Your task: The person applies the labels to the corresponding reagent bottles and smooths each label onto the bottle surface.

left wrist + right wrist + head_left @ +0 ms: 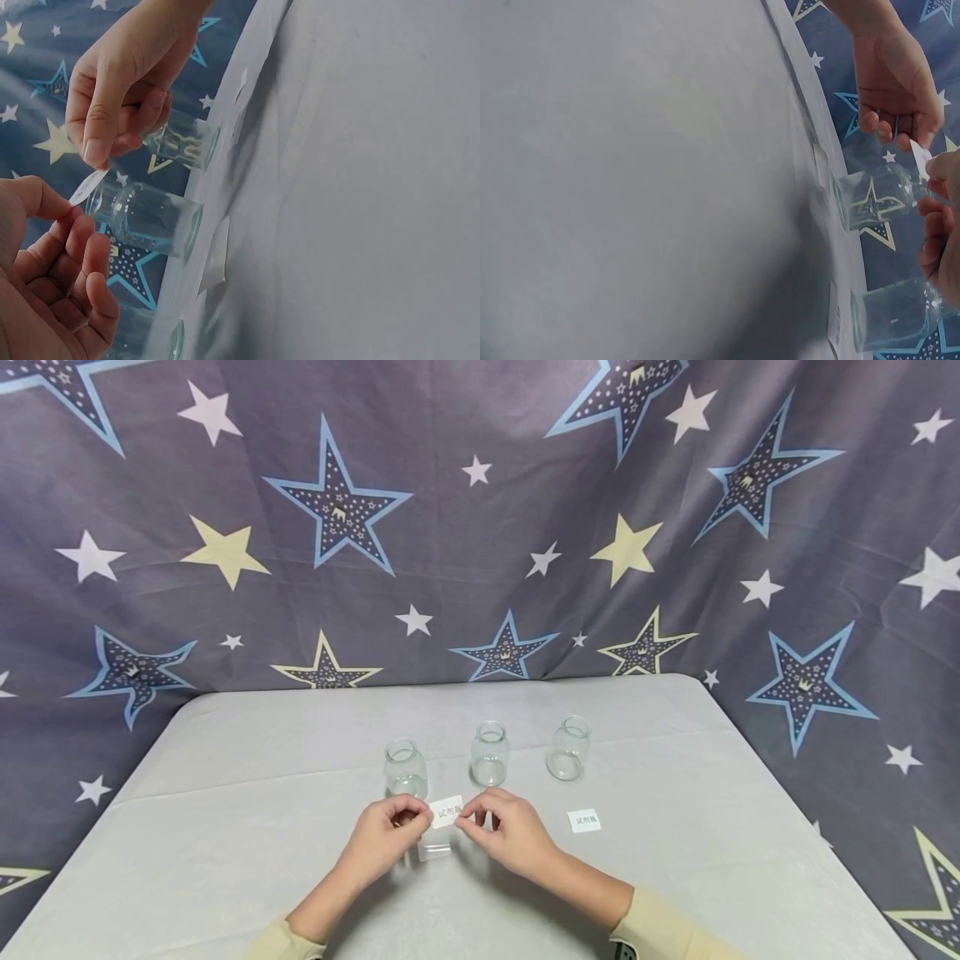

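A small white label (447, 811) with printed dark characters is held up off the table between both hands. The left hand (384, 833) pinches its left edge between thumb and index finger. On the opposite side, the right hand (513, 832) pinches the right edge with thumb and fingertips. Seen from the left wrist, the label (88, 187) is nearly edge-on, in front of a glass jar (154, 221). Just behind the left hand stands the left clear glass jar (406, 767). Under the held label lies a glossy, see-through piece (434, 850), partly hidden.
Two more open glass jars, the middle one (490, 757) and the right one (568, 750), stand in a row with the left jar. Another printed white label (584, 821) lies on the pale tablecloth (675, 877), right of the right hand. A star-patterned curtain (465, 552) hangs behind.
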A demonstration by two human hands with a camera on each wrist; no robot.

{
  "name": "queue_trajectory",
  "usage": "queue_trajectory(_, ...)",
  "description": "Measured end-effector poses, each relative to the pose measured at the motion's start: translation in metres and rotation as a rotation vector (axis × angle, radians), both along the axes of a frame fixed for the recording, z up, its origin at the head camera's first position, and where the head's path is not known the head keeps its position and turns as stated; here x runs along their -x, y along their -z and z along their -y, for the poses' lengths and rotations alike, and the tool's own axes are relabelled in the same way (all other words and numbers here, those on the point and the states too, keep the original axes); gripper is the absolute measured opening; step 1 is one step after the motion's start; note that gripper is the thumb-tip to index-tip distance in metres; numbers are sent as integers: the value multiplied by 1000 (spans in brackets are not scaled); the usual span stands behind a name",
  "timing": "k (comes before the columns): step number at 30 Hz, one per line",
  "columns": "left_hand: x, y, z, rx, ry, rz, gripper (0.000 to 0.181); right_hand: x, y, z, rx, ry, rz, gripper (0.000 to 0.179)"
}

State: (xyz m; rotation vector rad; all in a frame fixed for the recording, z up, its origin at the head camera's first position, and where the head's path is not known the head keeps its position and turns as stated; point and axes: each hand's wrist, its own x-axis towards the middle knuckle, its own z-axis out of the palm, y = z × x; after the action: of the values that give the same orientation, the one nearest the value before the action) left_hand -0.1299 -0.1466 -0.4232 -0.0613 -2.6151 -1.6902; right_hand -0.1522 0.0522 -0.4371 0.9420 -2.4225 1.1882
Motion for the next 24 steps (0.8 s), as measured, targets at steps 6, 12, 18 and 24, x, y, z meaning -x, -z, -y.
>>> queue_trajectory(6,0,3,4,14,-7,-1,4,6,-3,1,60,36,184,6)
queue_trajectory(12,0,3,7,40,0,-19,3,12,-3,7,54,39,347,9)
queue_trajectory(18,2,5,12,52,-6,-2,4,17,-1,14,42,41,369,11)
queue_trajectory(24,5,9,18,60,2,-5,8,23,0,20,28,31,365,10)
